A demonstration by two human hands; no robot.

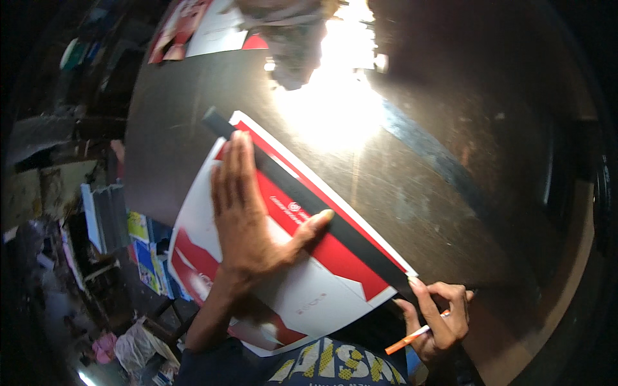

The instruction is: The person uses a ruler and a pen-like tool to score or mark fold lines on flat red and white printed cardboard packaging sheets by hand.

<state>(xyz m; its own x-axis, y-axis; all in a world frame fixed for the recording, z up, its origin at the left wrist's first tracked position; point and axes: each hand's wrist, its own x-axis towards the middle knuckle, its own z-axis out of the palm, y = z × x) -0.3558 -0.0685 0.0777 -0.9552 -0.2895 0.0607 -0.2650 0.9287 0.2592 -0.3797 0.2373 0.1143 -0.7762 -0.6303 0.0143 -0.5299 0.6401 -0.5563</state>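
A large red-and-white printed sheet (347, 305) lies slantwise across the near edge of the dark table, its lower part curving toward me. Along its upper right side runs a flat black straightedge (360, 248), with a narrow red-and-white margin showing beyond it. My left hand (241, 225) lies flat with fingers stretched, fingertips and thumb pressing on the straightedge. At its lower right end is my right hand (444, 315), index fingertip at the sheet's corner. Tucked among the bent fingers of that hand is a slim orange-and-white pen-like tool (412, 339); its tip is hidden.
More printed sheets (215, 29) lie at the table's far left, near a dark crumpled cloth (293, 51). A bright lamp glare (338, 103) washes out the far middle of the tabletop (174, 109). Stacked books (151, 257) and plastic bags (138, 347) stand below left.
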